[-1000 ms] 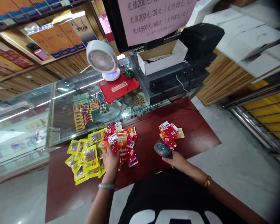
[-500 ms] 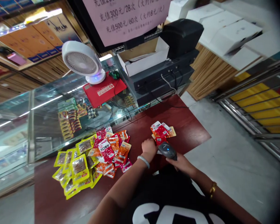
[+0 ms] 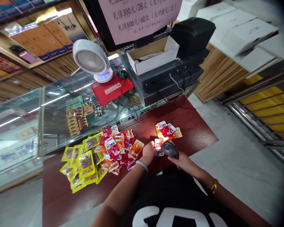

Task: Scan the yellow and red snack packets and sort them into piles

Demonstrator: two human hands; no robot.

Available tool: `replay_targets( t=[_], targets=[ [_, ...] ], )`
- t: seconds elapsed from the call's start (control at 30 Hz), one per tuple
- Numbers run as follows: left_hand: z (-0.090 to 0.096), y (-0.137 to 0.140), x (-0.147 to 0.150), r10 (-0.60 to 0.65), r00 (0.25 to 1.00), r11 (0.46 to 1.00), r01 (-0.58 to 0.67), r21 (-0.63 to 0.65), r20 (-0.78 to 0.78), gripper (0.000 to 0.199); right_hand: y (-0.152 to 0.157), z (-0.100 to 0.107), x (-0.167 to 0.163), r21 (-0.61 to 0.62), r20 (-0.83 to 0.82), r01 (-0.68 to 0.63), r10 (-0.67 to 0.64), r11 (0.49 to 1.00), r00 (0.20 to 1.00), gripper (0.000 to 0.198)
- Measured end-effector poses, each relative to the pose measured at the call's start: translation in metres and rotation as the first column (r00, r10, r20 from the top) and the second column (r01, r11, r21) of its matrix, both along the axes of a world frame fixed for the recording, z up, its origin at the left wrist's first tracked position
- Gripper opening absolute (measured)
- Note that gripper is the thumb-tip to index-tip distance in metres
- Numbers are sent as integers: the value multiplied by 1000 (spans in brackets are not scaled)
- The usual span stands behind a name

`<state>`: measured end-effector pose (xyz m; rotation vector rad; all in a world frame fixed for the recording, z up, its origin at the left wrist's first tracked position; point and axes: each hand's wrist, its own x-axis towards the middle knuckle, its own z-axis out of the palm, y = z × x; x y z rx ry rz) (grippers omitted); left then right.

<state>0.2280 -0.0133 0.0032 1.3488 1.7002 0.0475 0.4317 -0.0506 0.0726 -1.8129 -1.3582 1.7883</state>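
My right hand (image 3: 183,162) is wrapped round a dark handheld barcode scanner (image 3: 169,148), its head pointing left and down. A bright reddish light falls on a small red snack packet (image 3: 158,143) just left of the scanner. My left hand (image 3: 148,153) pinches that packet by its left edge, close to the tabletop. Right behind it lies a small pile of red and orange snack packets (image 3: 165,128). To the left of my left hand is a larger heap of red and orange packets (image 3: 111,148), touching a heap of yellow snack packets (image 3: 86,160).
Behind the dark red tabletop (image 3: 191,121) stands a glass display case (image 3: 54,110). A white fan (image 3: 92,58) and a red mat (image 3: 111,90) rest on it. A dark register (image 3: 170,74) holds an open white box (image 3: 156,63). Metal railing (image 3: 246,126) stands at right.
The scanner's light now shines on the packet at my left hand, and the blue spot on the scanner is gone. My left hand has drawn back slightly left. The view has shifted a little.
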Motion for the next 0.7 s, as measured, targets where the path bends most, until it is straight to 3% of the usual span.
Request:
replay_targets(
  t=[0.17, 0.23, 0.3, 0.37, 0.43, 0.5, 0.57, 0.63, 0.7],
  targets=[
    [6, -14, -50, 76, 991, 996, -72, 44, -108, 26, 2, -3, -7, 69, 18, -45, 44, 997, 999, 44],
    [15, -20, -77, 130, 963, 981, -90, 173, -237, 32, 0, -7, -7, 104, 9, -55, 54, 993, 998, 44],
    [23, -22, -96, 228, 896, 927, -79, 367, -380, 40, -3, -12, -6, 94, 4, -59, 59, 994, 998, 46],
    [26, -18, -99, 280, 863, 871, -46, 489, -419, 42, -6, -17, -5, 21, 8, -53, 53, 998, 999, 47],
    [21, -7, -85, 241, 900, 858, -22, 513, -364, 37, -8, -21, -2, -51, 18, -25, 26, 998, 1000, 48],
    [10, 8, -59, 156, 961, 882, -31, 471, -230, 30, -10, -23, 0, -70, 11, 9, -8, 998, 1000, 48],
    [-3, 25, -29, 122, 992, 944, -112, 311, -13, 22, -11, -25, 4, -71, -2, 36, -36, 997, 999, 48],
    [-15, 40, -3, 160, 972, 980, -177, 88, 172, 24, -12, -27, 8, -72, -16, 50, -52, 996, 999, 48],
    [-26, 53, 16, 201, 949, 980, -195, -49, 243, 34, -13, -30, 11, -73, -21, 69, -71, 995, 997, 47]
  ],
)
